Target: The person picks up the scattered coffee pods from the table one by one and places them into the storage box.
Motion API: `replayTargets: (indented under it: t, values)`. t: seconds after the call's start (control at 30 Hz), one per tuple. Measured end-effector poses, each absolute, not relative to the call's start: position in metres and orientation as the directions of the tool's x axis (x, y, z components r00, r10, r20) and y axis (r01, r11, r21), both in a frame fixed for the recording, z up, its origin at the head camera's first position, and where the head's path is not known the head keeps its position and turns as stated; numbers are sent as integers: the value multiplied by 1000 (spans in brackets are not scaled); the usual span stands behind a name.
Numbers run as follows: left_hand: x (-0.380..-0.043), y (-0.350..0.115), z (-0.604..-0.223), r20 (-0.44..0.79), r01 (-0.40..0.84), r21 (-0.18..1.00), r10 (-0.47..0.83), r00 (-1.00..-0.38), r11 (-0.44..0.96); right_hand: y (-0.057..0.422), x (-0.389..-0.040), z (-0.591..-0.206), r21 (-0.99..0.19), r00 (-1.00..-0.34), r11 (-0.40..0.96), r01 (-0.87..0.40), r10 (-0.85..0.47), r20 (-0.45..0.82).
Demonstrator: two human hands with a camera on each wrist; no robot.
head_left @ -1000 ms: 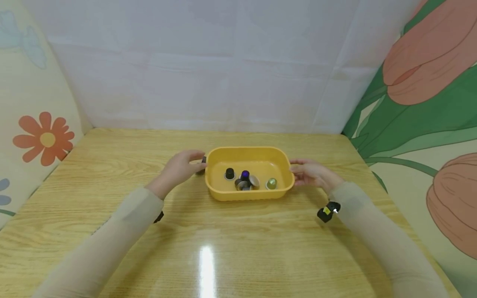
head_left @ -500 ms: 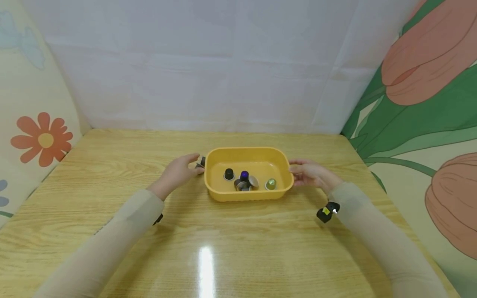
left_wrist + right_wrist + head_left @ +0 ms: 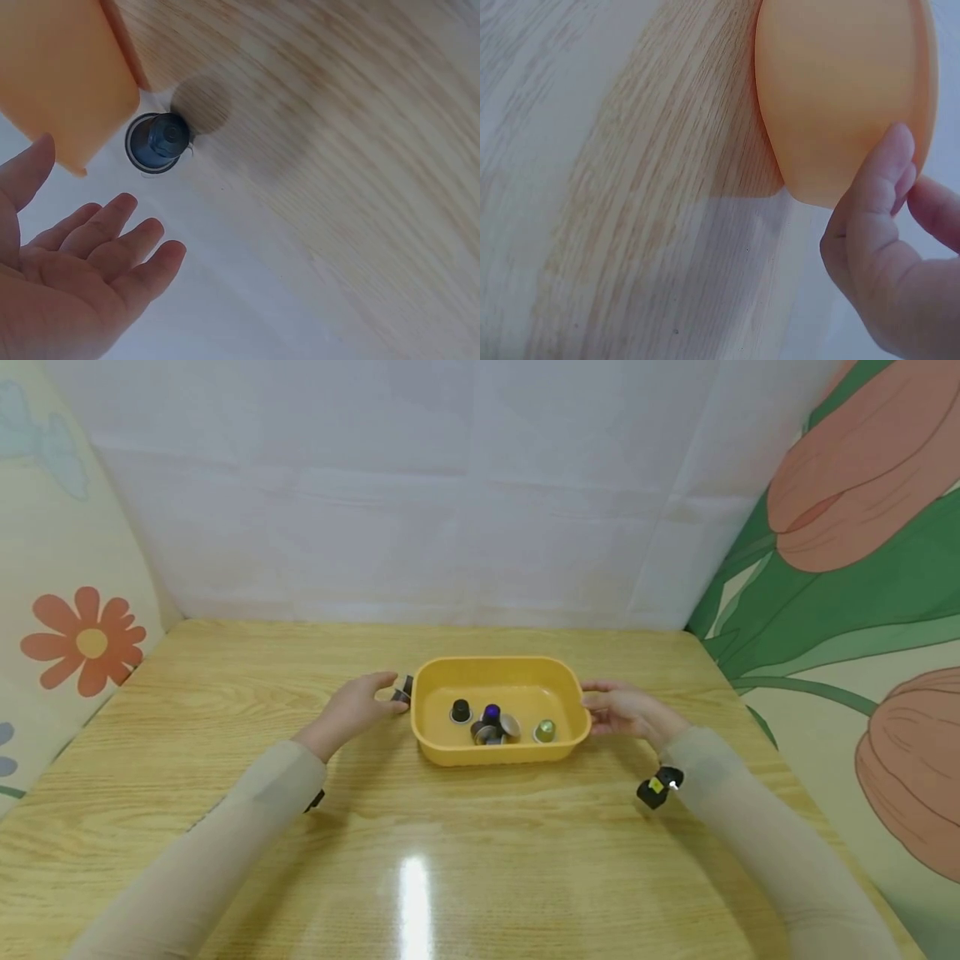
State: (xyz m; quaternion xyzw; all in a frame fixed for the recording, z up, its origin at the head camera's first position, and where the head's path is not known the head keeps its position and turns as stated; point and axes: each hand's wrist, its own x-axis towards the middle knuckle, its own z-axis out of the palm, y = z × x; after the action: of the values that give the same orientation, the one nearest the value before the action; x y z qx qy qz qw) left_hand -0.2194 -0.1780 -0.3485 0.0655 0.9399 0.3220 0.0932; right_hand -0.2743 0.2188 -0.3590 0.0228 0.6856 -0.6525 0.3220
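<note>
A yellow plastic bin (image 3: 502, 755) stands on the wooden table with several coffee capsules inside: a black one (image 3: 461, 711), a purple-blue one (image 3: 492, 713), a green one (image 3: 545, 731) and others heaped mid-floor. Outside its left end is a dark coffee capsule (image 3: 161, 141), close by the bin's corner. My left hand (image 3: 352, 712) is beside this capsule, fingers loosely bent and holding nothing; in the left wrist view a gap separates them from it. At the opposite end my right hand (image 3: 630, 712) grips the bin, fingers (image 3: 889, 161) against the outer wall and thumb at the rim.
The wooden table (image 3: 300, 860) extends around the bin. A white sheet (image 3: 450, 502) hangs behind it, with a flower-printed covering (image 3: 93, 643) at the left and a tulip-printed one (image 3: 840, 610) at the right.
My left hand has drawn back slightly leftward from the bin's end, and the dark capsule beside it shows more. The right hand and the bin have hardly moved.
</note>
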Motion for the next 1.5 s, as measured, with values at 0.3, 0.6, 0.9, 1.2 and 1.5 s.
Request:
replayTargets:
  t: [0.3,0.6,0.9,1.2,1.5]
  values:
    - [-224,-176,-351,-177,45,574,177,-968,818,219,-276,-361,-881,-793,154,447,-389,-469]
    - [-233,-175,-357,-178,69,506,182,-967,860,219,-275,-359,-880,-791,158,447,-389,-472]
    - [-242,-174,-367,-168,109,456,206,-964,883,219,-274,-357,-877,-796,164,451,-371,-479]
    - [-250,-176,-377,-154,153,450,245,-957,880,218,-275,-360,-880,-792,128,457,-391,-469]
    - [-251,-177,-379,-131,175,434,254,-958,884,216,-277,-360,-879,-791,141,456,-388,-473]
